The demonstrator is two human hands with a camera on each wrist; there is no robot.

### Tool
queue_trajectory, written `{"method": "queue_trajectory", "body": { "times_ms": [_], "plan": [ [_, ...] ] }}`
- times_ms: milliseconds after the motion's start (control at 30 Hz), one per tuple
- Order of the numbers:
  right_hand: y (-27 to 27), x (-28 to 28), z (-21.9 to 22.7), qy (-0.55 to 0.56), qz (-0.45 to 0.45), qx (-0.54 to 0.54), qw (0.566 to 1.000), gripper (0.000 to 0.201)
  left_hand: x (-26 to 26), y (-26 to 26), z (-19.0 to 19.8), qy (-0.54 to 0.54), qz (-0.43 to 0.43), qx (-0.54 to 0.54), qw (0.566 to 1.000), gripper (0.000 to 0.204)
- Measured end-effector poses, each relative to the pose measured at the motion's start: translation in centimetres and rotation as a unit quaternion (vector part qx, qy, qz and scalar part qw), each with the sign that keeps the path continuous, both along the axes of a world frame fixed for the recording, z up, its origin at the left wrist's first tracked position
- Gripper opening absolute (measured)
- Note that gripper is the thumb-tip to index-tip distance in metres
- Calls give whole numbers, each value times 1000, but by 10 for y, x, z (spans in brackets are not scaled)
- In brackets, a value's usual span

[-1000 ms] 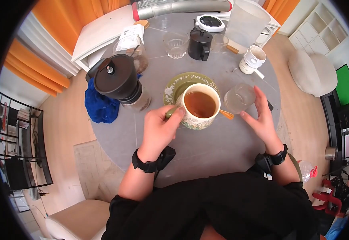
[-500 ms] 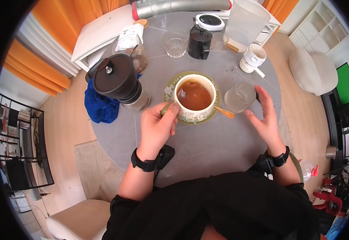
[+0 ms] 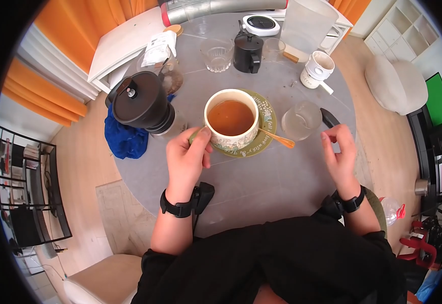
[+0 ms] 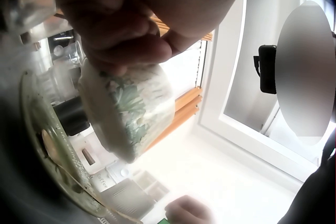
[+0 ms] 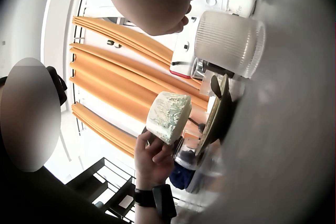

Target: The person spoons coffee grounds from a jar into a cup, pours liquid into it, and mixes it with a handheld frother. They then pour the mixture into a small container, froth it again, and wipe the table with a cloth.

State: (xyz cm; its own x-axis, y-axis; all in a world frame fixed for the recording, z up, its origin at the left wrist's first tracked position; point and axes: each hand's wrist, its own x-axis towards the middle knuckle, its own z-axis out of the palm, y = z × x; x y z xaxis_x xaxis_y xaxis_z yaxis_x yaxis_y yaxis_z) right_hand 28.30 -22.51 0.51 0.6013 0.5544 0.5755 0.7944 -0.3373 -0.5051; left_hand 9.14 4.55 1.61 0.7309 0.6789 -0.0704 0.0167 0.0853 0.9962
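Fingers of the left hand [image 3: 185, 159] curl round the handle of the cup [image 3: 231, 119] of tea, lifted clear above its saucer [image 3: 261, 137] (wrist views confirm); the right hand [image 3: 340, 154] hovers loosely curled, empty. Likely mid-lift, needing a level carry.

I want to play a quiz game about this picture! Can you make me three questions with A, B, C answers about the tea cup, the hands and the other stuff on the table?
1. Where is the cup?
A. Lifted above the saucer
B. On the floor
C. Inside the black pot

2. What colour is the cloth beside the grinder?
A. Red
B. Blue
C. White

3. What is the left hand doing?
A. Lying flat
B. Gripping the cup's handle
C. Holding a spoon

Answers:
1 A, the right wrist view shows a gap between cup and saucer.
2 B, it is plainly blue.
3 B, its fingers curl round the handle.
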Motion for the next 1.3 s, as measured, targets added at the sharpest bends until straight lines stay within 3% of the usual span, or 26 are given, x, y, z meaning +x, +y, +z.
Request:
{"method": "queue_trajectory", "body": {
  "times_ms": [133,233,300,500,600,733,800,867,933,1033,1067,1167,1300],
  "plan": [
    [-5,20,-3,27,-68,-30,997,7,0,-2,-2,5,-18,5,1000,34],
    [-10,31,-10,17,-104,-74,992,17,1,-2,1,2,-7,-9,1000,34],
    [-12,33,-12,-69,-137,-180,971,33,-1,2,-3,-8,-11,-6,1000,35],
    [-15,43,-26,-124,-159,-233,951,44,0,3,-13,6,-48,28,998,32],
    [-18,51,-32,-40,-189,-280,940,45,0,3,-14,4,-48,21,999,32],
    [-28,58,-32,-35,-172,-260,949,44,0,3,-10,2,-42,-17,999,32],
    [-33,54,-19,-2,-163,-130,978,40,1,5,-5,-14,-13,-52,998,35],
    [-38,42,10,14,-165,-72,984,37,1,4,-5,-13,-11,-47,999,36],
    [-48,35,41,108,-117,3,987,37,1,4,-8,-11,-12,-42,999,36],
    [-41,11,95,142,11,122,982,39,0,3,-15,10,-26,27,999,31],
    [-35,7,112,141,12,123,982,39,0,2,-14,4,-27,27,999,31],
    [-4,3,147,143,195,63,968,42,0,0,-17,-6,-36,30,999,31],
    [53,-6,153,181,242,100,948,49,3,-8,-6,-11,-17,-7,1000,37]
  ]
}}
